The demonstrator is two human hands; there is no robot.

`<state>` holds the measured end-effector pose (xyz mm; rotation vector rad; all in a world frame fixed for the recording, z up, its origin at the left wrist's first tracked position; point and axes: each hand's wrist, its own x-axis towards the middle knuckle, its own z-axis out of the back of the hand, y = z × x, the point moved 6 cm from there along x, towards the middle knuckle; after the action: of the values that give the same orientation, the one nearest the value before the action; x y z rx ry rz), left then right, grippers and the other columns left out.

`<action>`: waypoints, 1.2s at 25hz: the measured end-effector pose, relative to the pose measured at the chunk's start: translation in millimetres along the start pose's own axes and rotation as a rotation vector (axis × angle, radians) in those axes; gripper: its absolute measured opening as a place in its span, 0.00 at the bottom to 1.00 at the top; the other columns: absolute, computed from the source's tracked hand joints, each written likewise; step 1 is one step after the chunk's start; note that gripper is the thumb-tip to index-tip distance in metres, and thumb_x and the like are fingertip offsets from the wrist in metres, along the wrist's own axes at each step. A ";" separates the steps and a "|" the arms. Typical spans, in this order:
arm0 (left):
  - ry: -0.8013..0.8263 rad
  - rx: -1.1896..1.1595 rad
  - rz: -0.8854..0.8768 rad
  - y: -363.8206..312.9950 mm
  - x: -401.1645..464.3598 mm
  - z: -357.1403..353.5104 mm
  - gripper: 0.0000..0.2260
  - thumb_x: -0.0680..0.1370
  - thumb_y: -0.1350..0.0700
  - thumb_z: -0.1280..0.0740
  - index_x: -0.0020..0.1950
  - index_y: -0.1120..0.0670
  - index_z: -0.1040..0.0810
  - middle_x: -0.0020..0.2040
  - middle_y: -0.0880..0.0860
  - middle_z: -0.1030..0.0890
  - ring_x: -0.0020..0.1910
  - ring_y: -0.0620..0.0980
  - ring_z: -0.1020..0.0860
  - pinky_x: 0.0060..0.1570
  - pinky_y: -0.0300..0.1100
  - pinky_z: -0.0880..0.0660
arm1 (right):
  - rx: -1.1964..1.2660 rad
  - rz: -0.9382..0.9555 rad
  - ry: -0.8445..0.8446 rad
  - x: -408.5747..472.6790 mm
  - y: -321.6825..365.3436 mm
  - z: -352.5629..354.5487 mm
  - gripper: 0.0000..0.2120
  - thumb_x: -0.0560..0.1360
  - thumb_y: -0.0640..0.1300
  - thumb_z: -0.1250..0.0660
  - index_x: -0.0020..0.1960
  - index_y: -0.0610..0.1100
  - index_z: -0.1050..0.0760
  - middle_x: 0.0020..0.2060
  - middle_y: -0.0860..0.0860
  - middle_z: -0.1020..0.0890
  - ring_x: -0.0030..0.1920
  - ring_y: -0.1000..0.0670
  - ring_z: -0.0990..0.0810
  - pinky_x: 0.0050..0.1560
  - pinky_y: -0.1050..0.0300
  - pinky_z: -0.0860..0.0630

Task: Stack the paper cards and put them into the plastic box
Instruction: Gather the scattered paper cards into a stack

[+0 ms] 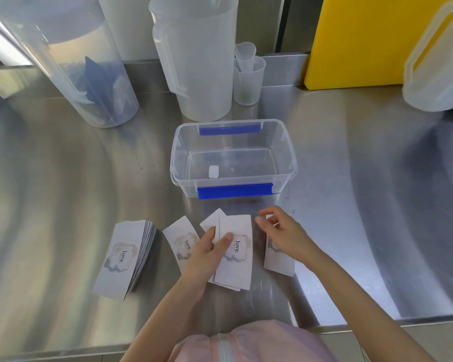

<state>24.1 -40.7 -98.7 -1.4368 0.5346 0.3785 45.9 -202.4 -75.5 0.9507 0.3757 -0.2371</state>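
Two bare hands work over a shiny steel surface [63, 194]. White paper cards say "love." in black letters. The left hand [207, 253] has its fingers pinching a small bunch of cards [237, 265]. The right hand [285, 235] has loosely curled fingers over one card [279, 262]. A thick card stack [123, 259] lies to the left. The clear plastic box with blue clips [233, 159] sits open just behind.

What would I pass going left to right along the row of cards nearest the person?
Thick card stack → single card → left hand holding a few cards → right hand over a lone card.
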 end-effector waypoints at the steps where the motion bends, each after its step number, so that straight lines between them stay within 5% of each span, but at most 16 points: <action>1: -0.006 0.000 0.014 0.2 0.0 -0.1 0.07 0.76 0.52 0.39 0.51 0.52 0.25 0.44 0.50 0.18 0.40 0.47 0.21 0.39 0.40 0.25 | -0.076 -0.014 -0.057 1.0 -7.3 12.4 0.20 0.75 0.51 0.39 0.63 0.45 0.34 0.49 0.48 0.26 0.47 0.49 0.25 0.45 0.60 0.27; 7: -0.025 0.030 0.036 0.4 -2.6 0.2 0.08 0.77 0.52 0.40 0.54 0.51 0.26 0.45 0.48 0.20 0.42 0.46 0.22 0.40 0.40 0.26 | -0.405 -0.207 0.026 5.5 -44.8 21.7 0.41 0.63 0.53 0.26 0.68 0.47 0.45 0.61 0.43 0.38 0.63 0.42 0.33 0.62 0.48 0.30; 14: -0.074 0.009 0.047 0.3 -2.8 9.3 0.08 0.77 0.53 0.40 0.54 0.50 0.26 0.47 0.50 0.21 0.47 0.51 0.23 0.44 0.43 0.27 | -0.346 -0.232 -0.029 6.7 -43.4 23.4 0.38 0.61 0.50 0.23 0.61 0.43 0.42 0.57 0.44 0.36 0.58 0.44 0.31 0.56 0.51 0.28; 19: -0.124 -0.048 0.028 -2.7 -3.6 19.2 0.05 0.77 0.53 0.41 0.50 0.49 0.27 0.45 0.49 0.22 0.42 0.48 0.23 0.39 0.40 0.27 | -0.038 -0.025 -0.010 -3.0 -19.5 12.9 0.18 0.75 0.41 0.37 0.62 0.47 0.38 0.51 0.49 0.29 0.47 0.48 0.27 0.34 0.67 0.31; 24: -0.136 -0.071 -0.015 -3.1 -9.2 25.1 0.07 0.78 0.56 0.42 0.53 0.50 0.27 0.44 0.46 0.22 0.42 0.44 0.24 0.41 0.38 0.27 | 0.186 0.062 0.068 -12.5 19.1 -5.0 0.27 0.73 0.40 0.34 0.68 0.48 0.41 0.56 0.49 0.24 0.50 0.50 0.24 0.41 0.67 0.26; 27: -0.125 -0.089 -0.009 1.9 -12.5 23.9 0.09 0.78 0.55 0.43 0.54 0.49 0.26 0.48 0.47 0.21 0.47 0.47 0.23 0.51 0.44 0.26 | 0.002 0.090 0.094 -10.2 30.9 -29.5 0.34 0.72 0.44 0.33 0.72 0.50 0.48 0.61 0.46 0.23 0.57 0.45 0.22 0.53 0.55 0.24; 30: -0.120 -0.089 0.002 6.3 -16.0 24.7 0.10 0.78 0.54 0.42 0.57 0.49 0.27 0.49 0.48 0.22 0.48 0.47 0.23 0.51 0.44 0.26 | -0.161 0.107 0.087 -4.9 37.1 -48.3 0.31 0.71 0.52 0.33 0.69 0.49 0.42 0.62 0.46 0.23 0.59 0.43 0.24 0.56 0.49 0.24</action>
<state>10.3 -14.5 -93.8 -1.4887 0.4269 0.4922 44.8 -141.5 -71.2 0.8215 0.4166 -0.0669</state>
